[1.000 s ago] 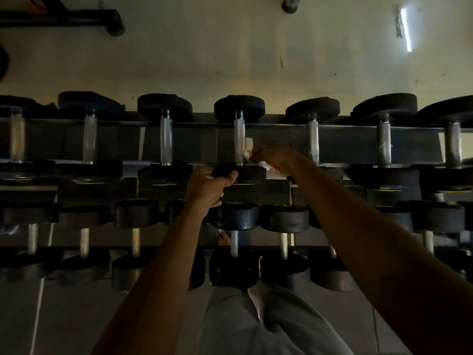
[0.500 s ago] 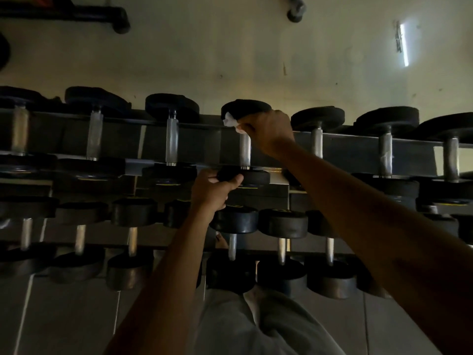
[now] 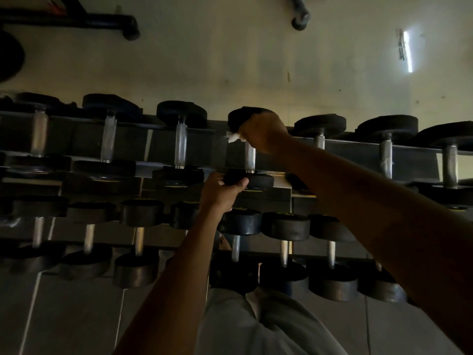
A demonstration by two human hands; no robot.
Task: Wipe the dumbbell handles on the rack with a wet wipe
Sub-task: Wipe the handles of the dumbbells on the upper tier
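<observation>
A two-tier rack (image 3: 358,149) carries rows of black dumbbells with metal handles. My right hand (image 3: 263,133) grips the far end of one upper-row dumbbell's handle (image 3: 249,157), with a white wet wipe (image 3: 233,137) bunched under its fingers and sticking out to the left. My left hand (image 3: 221,192) grips the near black head (image 3: 252,181) of the same dumbbell, thumb on top. The handle below my right hand is bare and shiny.
Other dumbbells stand on both sides along the upper row (image 3: 181,147) and on the lower row (image 3: 284,226). A pale wall rises behind the rack, with a dark bar (image 3: 107,23) at top left. My light trousers (image 3: 256,326) show below.
My right hand slid the wipe from the near end of the handle up to its far end. My left hand kept its hold on the near head. The camera moved closer.
</observation>
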